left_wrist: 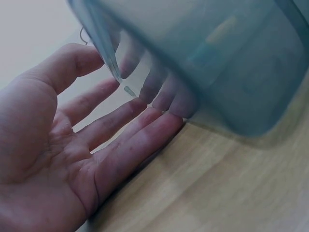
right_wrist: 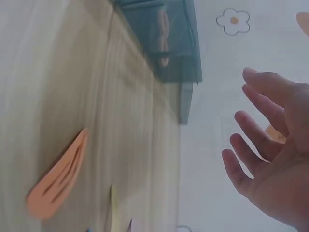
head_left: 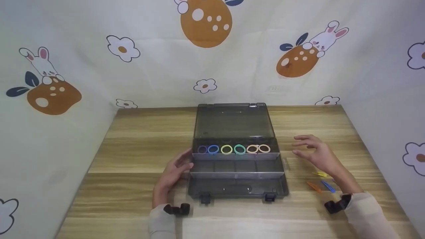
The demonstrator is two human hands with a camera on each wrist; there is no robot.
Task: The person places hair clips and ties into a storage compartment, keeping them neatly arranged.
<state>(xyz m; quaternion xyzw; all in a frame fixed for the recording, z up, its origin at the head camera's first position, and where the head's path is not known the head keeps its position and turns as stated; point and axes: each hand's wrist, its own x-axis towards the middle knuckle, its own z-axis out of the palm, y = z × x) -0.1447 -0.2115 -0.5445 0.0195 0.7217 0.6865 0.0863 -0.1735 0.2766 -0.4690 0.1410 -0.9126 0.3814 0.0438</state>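
Note:
A dark translucent plastic organizer box point(head_left: 236, 186) lies open on the table, its lid point(head_left: 235, 121) tipped back. In its back row sit several hair ties, among them a blue one point(head_left: 213, 145), a yellow one point(head_left: 226, 145) and a green one point(head_left: 239, 145). My left hand point(head_left: 174, 171) touches the box's left side; in the left wrist view its extended fingers point(left_wrist: 140, 140) reach the wall. To the right of the box my right hand point(head_left: 320, 154) hovers with nothing in it. Below it lie an orange snap hair clip point(right_wrist: 58, 179), a blue clip point(head_left: 328, 186) and a yellow clip point(head_left: 320, 174).
The box's middle row point(head_left: 224, 166) is split by dividers, and two black latches point(head_left: 205, 198) hang at its front edge. A purple clip is mostly hidden by the right forearm. Behind the wooden table point(head_left: 132, 142) hangs a patterned cloth point(head_left: 159, 76).

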